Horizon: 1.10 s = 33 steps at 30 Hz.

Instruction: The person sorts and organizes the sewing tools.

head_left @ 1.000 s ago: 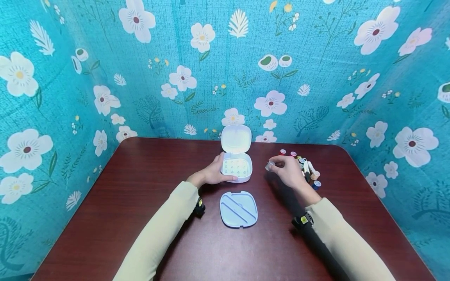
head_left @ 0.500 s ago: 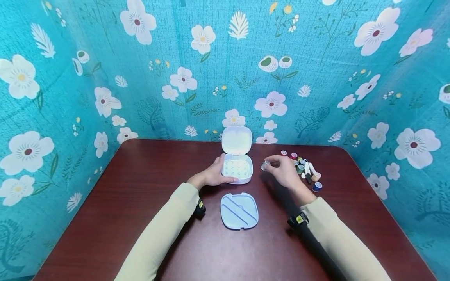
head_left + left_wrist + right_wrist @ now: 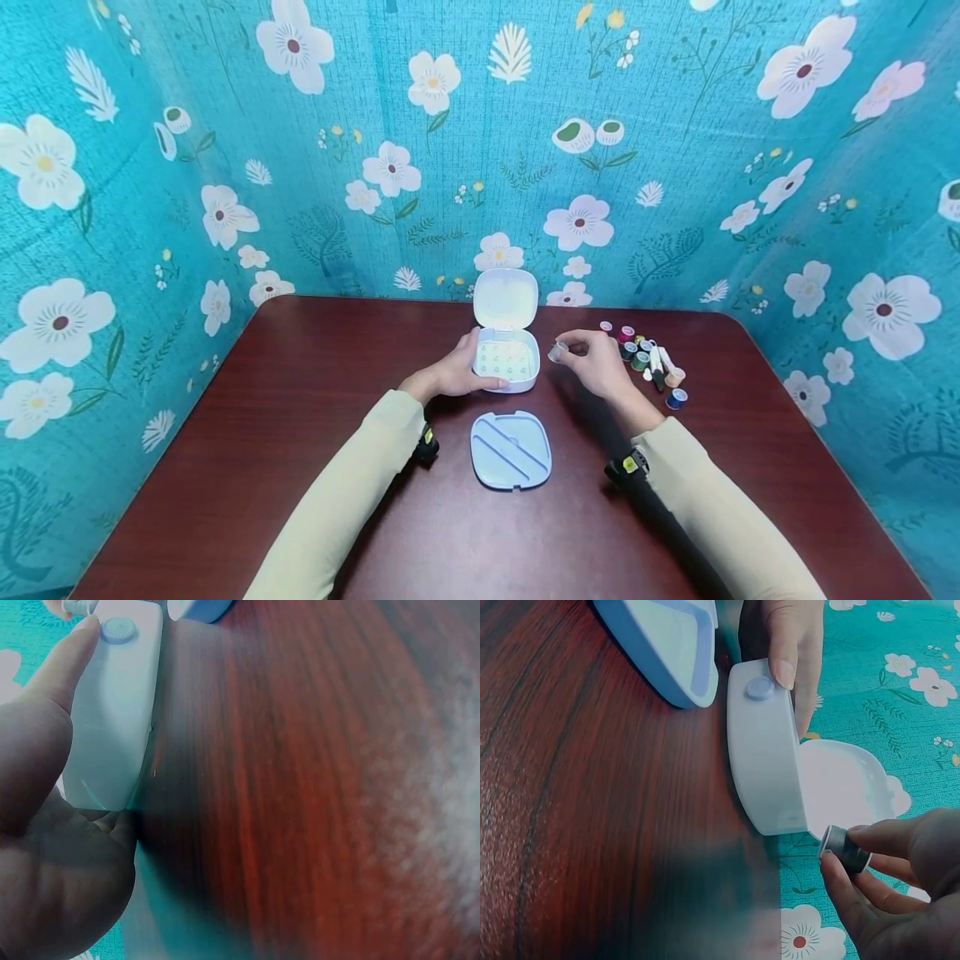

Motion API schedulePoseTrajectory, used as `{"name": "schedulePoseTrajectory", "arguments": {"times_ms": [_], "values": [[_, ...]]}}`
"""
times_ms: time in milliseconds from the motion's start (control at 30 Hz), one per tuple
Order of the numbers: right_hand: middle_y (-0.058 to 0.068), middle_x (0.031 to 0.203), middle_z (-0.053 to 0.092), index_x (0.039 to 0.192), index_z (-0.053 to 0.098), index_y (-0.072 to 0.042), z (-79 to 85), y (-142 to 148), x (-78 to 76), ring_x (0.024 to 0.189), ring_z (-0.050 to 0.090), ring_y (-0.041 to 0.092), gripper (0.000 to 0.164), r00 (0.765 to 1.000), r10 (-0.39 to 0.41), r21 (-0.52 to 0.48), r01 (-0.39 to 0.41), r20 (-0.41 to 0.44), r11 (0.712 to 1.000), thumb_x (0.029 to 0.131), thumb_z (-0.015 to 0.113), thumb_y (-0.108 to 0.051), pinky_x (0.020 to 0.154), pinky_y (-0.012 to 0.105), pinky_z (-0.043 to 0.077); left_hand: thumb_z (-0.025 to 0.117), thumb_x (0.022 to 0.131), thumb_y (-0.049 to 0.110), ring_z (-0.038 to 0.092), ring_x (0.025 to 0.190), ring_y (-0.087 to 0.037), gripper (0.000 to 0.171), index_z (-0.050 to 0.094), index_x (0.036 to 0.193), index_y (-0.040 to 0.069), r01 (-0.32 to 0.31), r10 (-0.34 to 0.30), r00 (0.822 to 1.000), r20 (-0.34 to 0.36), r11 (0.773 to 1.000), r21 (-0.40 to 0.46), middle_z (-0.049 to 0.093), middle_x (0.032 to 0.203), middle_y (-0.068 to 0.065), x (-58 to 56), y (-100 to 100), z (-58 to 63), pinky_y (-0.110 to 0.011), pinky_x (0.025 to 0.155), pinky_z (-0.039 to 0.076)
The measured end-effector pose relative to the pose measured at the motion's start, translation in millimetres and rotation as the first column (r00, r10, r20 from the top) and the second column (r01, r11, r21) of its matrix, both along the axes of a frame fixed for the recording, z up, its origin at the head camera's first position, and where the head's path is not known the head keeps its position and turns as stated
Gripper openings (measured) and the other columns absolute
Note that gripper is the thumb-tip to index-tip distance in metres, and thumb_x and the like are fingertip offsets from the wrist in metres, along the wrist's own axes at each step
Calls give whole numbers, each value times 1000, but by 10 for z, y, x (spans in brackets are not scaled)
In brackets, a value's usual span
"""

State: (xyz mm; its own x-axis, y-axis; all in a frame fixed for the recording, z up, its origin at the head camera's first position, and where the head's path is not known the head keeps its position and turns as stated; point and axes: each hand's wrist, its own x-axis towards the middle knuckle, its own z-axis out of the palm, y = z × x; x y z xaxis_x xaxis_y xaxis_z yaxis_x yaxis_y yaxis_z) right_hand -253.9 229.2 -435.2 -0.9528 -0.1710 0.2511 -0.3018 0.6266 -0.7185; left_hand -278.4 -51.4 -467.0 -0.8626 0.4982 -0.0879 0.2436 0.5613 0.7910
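A white sewing box [image 3: 523, 385] stands on the table with its hinged lid [image 3: 506, 298] raised at the back. Inside it, rows of small pegs show. My left hand [image 3: 455, 372] holds the box at its left side, the thumb lying along the front rim near a round button [image 3: 760, 688]. Just right of the box, my right hand [image 3: 600, 367] pinches a small grey thread spool [image 3: 845, 849] between thumb and fingers, above the table. The spool is tilted and apart from the box.
A light blue tray [image 3: 511, 451] with diagonal ridges lies in front of the box. To the right are several coloured thread spools [image 3: 640, 361], a blue spool [image 3: 677, 399], and small white and black tools [image 3: 657, 367]. A flowered teal curtain [image 3: 420, 208] hangs behind the table.
My right hand has moved left with the grey thread spool, closer to the box, uncovering more of the spools on the right. My left hand stays on the box.
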Motion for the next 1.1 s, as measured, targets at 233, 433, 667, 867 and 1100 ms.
{"name": "schedulePoseTrajectory", "arguments": {"times_ms": [233, 433, 667, 867, 1100], "values": [[11, 99, 77, 113, 75, 0, -42, -20, -34, 90, 72, 26, 21, 1000, -9, -5, 9, 21, 1000, 94, 75, -11, 79, 39, 56, 83, 84, 46, 35, 137, -31, 118, 4, 162, 9, 1, -1, 1000, 1, 1000, 3, 26, 155, -18, 5, -1, -5, -49, 116, 32], [12, 100, 76, 114, 75, 1, -44, -46, -49, 90, 71, 27, 23, 1000, -9, -2, 9, 28, 1000, 95, 74, -10, 80, 40, 56, 84, 84, 45, 36, 136, -30, 117, 5, 162, 9, 9, -9, 1000, -13, 1000, 6, 27, 154, -18, -2, -1, -1, -48, 116, 32], [13, 99, 76, 113, 75, 2, -70, -86, -64, 90, 72, 27, 22, 1000, 16, -9, -16, 26, 1000, 94, 75, -9, 83, 45, 57, 83, 84, 45, 36, 136, -30, 118, 3, 163, 9, 0, -1, 1000, -13, 1000, -9, 26, 155, -17, 3, 5, -4, -47, 116, 32], [15, 104, 76, 113, 75, 2, -99, -130, -62, 94, 73, 29, 22, 999, 19, -10, -19, 37, 1000, 93, 74, -8, 84, 47, 58, 82, 84, 48, 34, 139, -30, 120, 1, 163, 10, -4, 4, 1000, 3, 1000, -6, 23, 158, -17, -8, 6, -22, -49, 116, 31], [15, 106, 75, 115, 74, 3, -75, -173, -79, 95, 72, 29, 24, 999, 15, -5, -15, 44, 1000, 94, 74, -9, 85, 47, 58, 82, 84, 50, 34, 138, -29, 121, 0, 163, 11, -1, 1, 1000, 8, 1000, -15, 23, 158, -16, -20, 2, -20, -49, 117, 31]]}}
